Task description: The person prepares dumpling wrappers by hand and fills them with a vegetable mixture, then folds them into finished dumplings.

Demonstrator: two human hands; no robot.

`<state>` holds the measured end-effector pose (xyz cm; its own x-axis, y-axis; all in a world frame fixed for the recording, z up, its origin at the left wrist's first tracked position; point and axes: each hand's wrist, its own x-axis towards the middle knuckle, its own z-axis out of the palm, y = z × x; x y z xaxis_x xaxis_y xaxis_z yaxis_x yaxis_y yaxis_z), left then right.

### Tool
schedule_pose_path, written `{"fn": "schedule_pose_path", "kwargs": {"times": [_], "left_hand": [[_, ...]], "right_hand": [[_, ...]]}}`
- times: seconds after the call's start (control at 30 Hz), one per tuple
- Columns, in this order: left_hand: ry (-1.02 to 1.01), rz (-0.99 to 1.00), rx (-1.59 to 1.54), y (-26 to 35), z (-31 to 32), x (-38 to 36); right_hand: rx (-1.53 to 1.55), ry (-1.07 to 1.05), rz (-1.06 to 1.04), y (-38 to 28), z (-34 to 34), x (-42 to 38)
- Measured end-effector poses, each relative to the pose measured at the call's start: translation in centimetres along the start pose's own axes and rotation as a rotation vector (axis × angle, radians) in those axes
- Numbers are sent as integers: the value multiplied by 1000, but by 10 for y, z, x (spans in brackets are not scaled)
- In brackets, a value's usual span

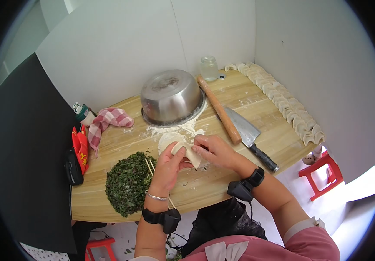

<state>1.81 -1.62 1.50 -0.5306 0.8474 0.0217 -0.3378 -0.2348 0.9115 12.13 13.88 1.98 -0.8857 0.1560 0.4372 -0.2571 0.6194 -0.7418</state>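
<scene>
A pale dumpling wrapper (190, 155) is held above the front middle of the table, partly folded. My left hand (169, 164) is closed round its left side, with the thumb on top. At its upper right edge, the fingers of my right hand (213, 150) are pinched together on the dough. Any filling inside is hidden. Just behind my left hand, a round flat wrapper (166, 139) lies on the floured wood. A heap of chopped dark greens (128, 185) is left of my left forearm, with chopsticks (149, 167) stuck in at its right side.
An upturned steel basin (170, 102) stands at the back. Right of it lie a rolling pin (220, 111) and a cleaver (243, 126). Rows of folded dumplings (283, 102) line the right edge. A glass jar (209, 68) and a checked cloth (109, 122) sit farther back.
</scene>
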Motion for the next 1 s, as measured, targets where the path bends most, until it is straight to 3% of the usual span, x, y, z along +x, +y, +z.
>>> {"fn": "schedule_pose_path", "kwargs": {"times": [0.17, 0.27, 0.33, 0.47, 0.53, 0.7, 0.87, 1.0], "left_hand": [[13, -21, 257, -5, -15, 2], [60, 14, 128, -5, -11, 3], [82, 35, 146, -4, -8, 3], [144, 119, 305, -4, -5, 3], [144, 129, 337, -4, -3, 4], [150, 202, 425, -5, 0, 3], [297, 556, 1049, -3, 13, 0], [382, 621, 1283, -4, 7, -1]], "right_hand": [[20, 93, 5, -4, 1, -1], [47, -2, 158, -13, 1, -2], [-212, 61, -111, -5, 9, -4], [-246, 16, -58, 2, 12, -4], [-341, 121, -207, 7, 14, -3], [-284, 106, -35, -4, 10, -4], [-234, 201, 66, -5, 9, -3], [-202, 196, 63, -7, 13, -3]]}}
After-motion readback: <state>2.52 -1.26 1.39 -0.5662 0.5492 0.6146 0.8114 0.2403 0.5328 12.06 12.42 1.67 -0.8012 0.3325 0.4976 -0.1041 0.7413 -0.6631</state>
